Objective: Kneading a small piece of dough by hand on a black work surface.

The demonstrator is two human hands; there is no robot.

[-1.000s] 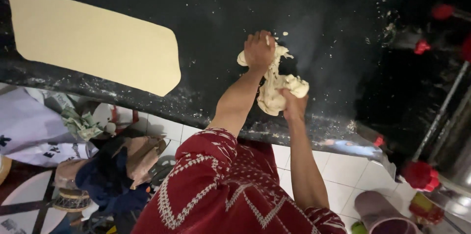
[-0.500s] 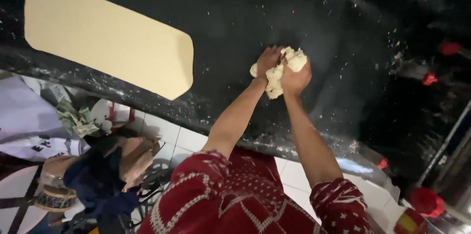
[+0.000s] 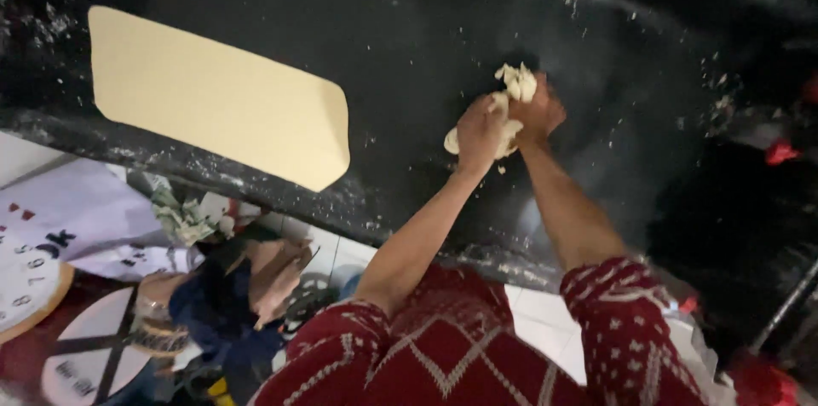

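Pressing down on a ragged, pale lump of dough (image 3: 511, 95) on the black, flour-speckled counter (image 3: 409, 40): left hand (image 3: 479, 129) and right hand (image 3: 538, 112) both curled tight around it, side by side, forearms stretched forward. Lying flat well to the left, a smooth, cream rolled dough sheet (image 3: 213, 95) with rounded corners.

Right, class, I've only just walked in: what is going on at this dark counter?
A person in red patterned sleeves presses a lump of pale dough between the left hand and the right hand on a dark, flour-speckled counter. To their left lies a flat, rolled-out sheet of dough, untouched. Clutter sits on the tiled floor below.
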